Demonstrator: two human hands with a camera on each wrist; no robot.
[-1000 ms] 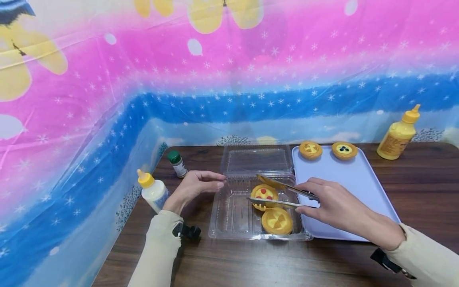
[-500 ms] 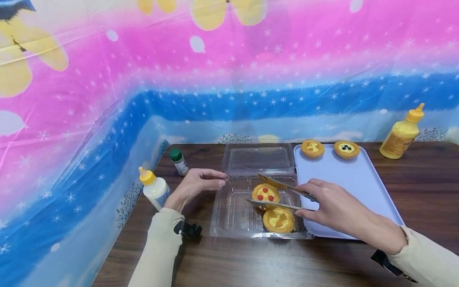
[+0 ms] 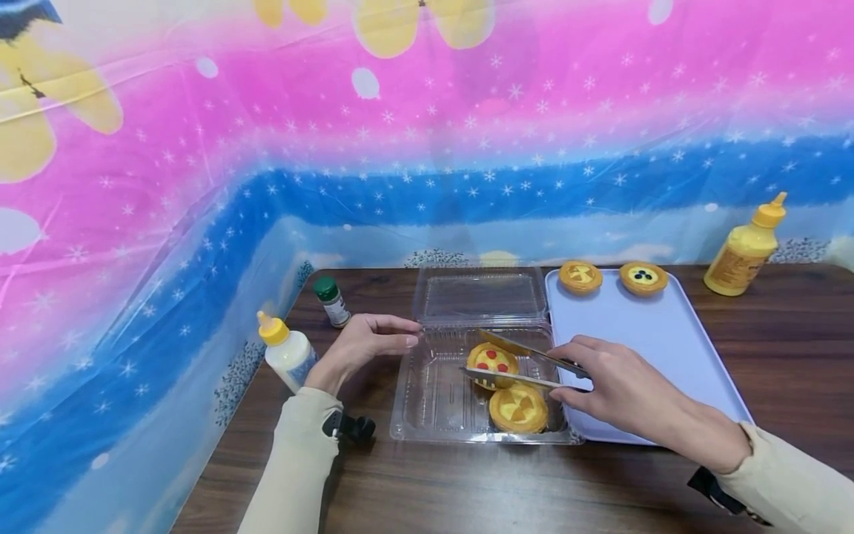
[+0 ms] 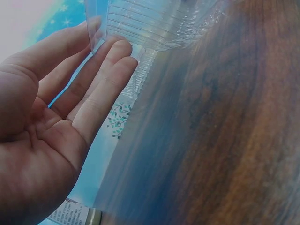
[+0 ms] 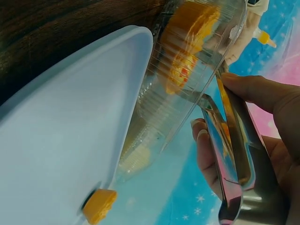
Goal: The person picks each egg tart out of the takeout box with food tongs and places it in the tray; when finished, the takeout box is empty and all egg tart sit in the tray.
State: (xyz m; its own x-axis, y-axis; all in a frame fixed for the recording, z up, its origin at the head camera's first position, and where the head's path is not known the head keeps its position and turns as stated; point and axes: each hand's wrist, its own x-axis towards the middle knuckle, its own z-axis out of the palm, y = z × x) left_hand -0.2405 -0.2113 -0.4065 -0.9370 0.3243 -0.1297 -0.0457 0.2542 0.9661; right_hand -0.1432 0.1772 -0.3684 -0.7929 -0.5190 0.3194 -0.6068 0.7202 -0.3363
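In the head view my left hand point(image 3: 370, 345) pinches the left rim of the clear plastic container point(image 3: 398, 404), thumb on one side and fingers on the other, as the left wrist view confirms. My right hand point(image 3: 634, 389) grips metal tongs point(image 3: 514, 377) whose arms reach into the container. Between those arms sits an egg tart with red dots point(image 3: 492, 354); the near arm crosses its lower part. Right below it, a second tart with a wedge pattern point(image 3: 518, 409) lies near the container's front. Its lid point(image 3: 479, 297) is folded back flat behind.
A pale lavender tray point(image 3: 640, 356) adjoins the container's right side, bearing a wedge-patterned tart point(image 3: 580, 277) and a blueberry-dotted one point(image 3: 643, 277). Farther right stands a yellow squeeze bottle point(image 3: 740, 256). On the left are a white squeeze bottle point(image 3: 291, 356) and a green-capped jar point(image 3: 332, 302).
The tongs' arms spread slightly around the red-dotted tart, then drew a little closer together. My left hand stays at the container's rim; the tarts keep their places.
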